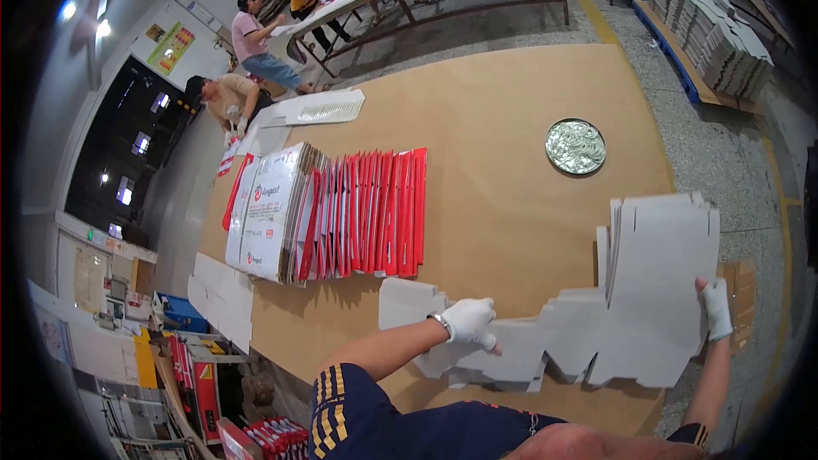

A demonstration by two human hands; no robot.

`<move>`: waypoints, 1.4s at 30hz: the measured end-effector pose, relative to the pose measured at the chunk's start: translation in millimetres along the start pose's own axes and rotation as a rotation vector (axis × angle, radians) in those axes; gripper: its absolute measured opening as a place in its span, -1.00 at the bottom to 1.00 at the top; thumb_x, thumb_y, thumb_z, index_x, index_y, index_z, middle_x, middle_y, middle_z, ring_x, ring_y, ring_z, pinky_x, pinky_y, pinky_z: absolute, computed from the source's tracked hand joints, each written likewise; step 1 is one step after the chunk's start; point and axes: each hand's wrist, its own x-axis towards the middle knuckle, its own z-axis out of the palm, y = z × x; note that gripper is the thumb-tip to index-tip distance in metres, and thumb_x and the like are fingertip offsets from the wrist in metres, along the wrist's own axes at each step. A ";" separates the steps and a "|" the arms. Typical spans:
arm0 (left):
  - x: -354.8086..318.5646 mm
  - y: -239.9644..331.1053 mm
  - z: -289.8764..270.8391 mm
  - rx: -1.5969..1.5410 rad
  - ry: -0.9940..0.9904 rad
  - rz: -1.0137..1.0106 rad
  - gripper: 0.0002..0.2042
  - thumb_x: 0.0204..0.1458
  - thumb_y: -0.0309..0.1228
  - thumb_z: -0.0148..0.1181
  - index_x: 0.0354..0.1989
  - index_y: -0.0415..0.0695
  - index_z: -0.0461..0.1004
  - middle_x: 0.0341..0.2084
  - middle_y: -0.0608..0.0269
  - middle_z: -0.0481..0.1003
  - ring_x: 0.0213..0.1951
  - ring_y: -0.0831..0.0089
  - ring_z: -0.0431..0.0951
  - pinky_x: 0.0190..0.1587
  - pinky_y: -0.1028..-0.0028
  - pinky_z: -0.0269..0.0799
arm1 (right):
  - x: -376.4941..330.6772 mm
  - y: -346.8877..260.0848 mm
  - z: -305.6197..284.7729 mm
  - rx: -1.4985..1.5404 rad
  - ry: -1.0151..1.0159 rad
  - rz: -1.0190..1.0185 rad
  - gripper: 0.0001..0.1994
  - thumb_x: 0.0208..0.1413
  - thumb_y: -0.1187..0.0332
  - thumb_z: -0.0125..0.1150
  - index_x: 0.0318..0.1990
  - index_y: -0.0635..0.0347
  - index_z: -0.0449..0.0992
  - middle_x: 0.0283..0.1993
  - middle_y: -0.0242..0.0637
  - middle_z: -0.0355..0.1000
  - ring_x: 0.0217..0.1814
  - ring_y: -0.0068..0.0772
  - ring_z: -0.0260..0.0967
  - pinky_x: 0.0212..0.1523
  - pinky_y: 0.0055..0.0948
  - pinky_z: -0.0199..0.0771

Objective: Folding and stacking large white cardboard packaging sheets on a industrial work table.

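To the right and near side of the red carton row (396,213), grey die-cut cardboard blanks (652,290) lie lengthwise left-to-right, the loosely curled left hand (470,323), nearer that row, resting on them, the right hand (717,310) at their farthest edge, grip unclear.

Moderately bright | lamps (103,28) glaring upper left | round tin (575,146) glinting | soft tabletop (503,94) shadows | fisheye bending, black rim

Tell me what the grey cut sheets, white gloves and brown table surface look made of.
Grey cut sheets: matte, probably cardboard; flat faces, crisp notches. White gloves: matte, likely fabric; they fit closely. Brown table surface: evenly coloured, perhaps paper or board; its look leaves that open.
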 end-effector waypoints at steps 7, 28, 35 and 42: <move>67.2 -3.2 -23.9 -0.104 0.125 -0.148 -0.32 -0.34 0.18 0.25 -0.37 -0.35 0.52 -0.21 -0.15 0.35 -0.20 0.00 0.47 -0.11 0.23 0.38 | 93.2 -32.7 3.0 -0.003 -0.032 -0.111 -0.70 -0.03 0.20 0.25 -0.60 0.23 0.42 -0.55 -0.43 0.34 -0.52 -0.66 0.17 -0.56 -0.53 0.22; 253.2 149.9 -56.8 -1.341 0.357 -0.137 -0.32 -0.07 -0.13 0.12 0.08 -0.49 0.16 0.14 -0.22 0.17 0.18 0.16 0.15 0.17 0.44 0.05 | 101.9 -32.0 55.8 -0.393 0.399 -0.187 -0.44 0.06 -0.02 0.05 -0.09 0.43 0.41 -0.13 0.22 0.39 -0.01 0.14 0.33 -0.05 -0.19 0.30; 241.5 153.5 -63.2 -1.421 0.415 -0.059 -0.14 -0.11 -0.12 0.16 0.24 -0.45 -0.10 0.17 -0.25 0.12 0.24 0.14 0.09 0.20 0.39 0.01 | 90.3 -49.1 50.2 -0.083 0.354 -0.172 -0.51 0.10 0.09 0.08 -0.07 0.45 0.40 -0.17 0.05 0.45 -0.12 -0.23 0.38 -0.06 -0.39 0.30; 248.2 161.2 -66.7 -1.450 0.466 -0.110 -0.38 -0.02 -0.13 0.10 0.09 -0.38 0.17 0.02 -0.05 0.29 0.07 0.27 0.27 0.03 0.45 0.19 | 72.1 -55.5 44.5 0.233 0.362 -0.239 -0.58 0.16 0.25 0.04 0.01 0.50 0.34 -0.10 -0.20 0.41 -0.07 -0.51 0.28 -0.01 -0.57 0.23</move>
